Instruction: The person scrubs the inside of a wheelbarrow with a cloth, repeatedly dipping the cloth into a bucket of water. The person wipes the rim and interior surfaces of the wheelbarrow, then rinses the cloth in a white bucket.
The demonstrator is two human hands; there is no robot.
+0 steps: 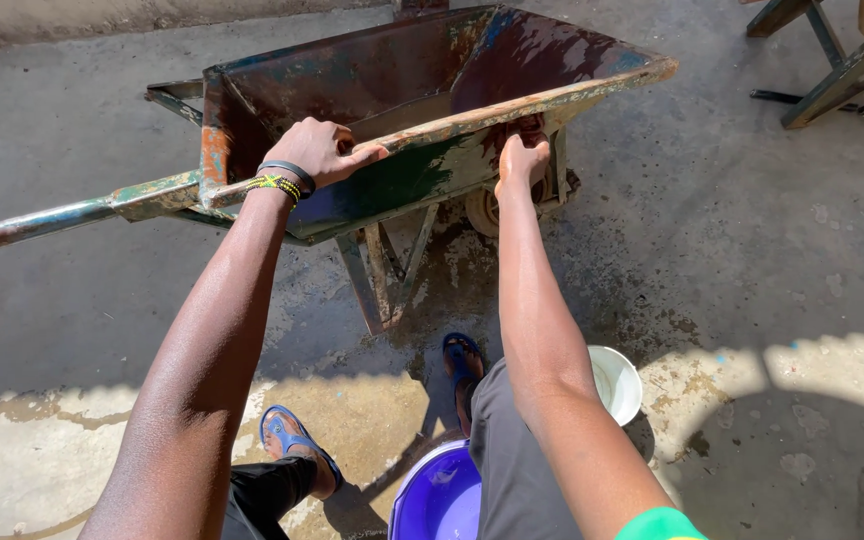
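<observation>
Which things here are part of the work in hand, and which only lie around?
In use:
- rusty green metal wheelbarrow, tilted
- left hand gripping its rim
- right hand against its side, under the rim

Lying about:
- purple plastic basin
- white plastic bucket
- wooden frame legs

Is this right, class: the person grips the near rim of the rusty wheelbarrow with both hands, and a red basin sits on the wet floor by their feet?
Not quite: the basin is purple, not red. The head view shows it by the feet, beside a white bucket. The rest holds: left hand and right hand both grip the near rim of the rusty wheelbarrow.
</observation>
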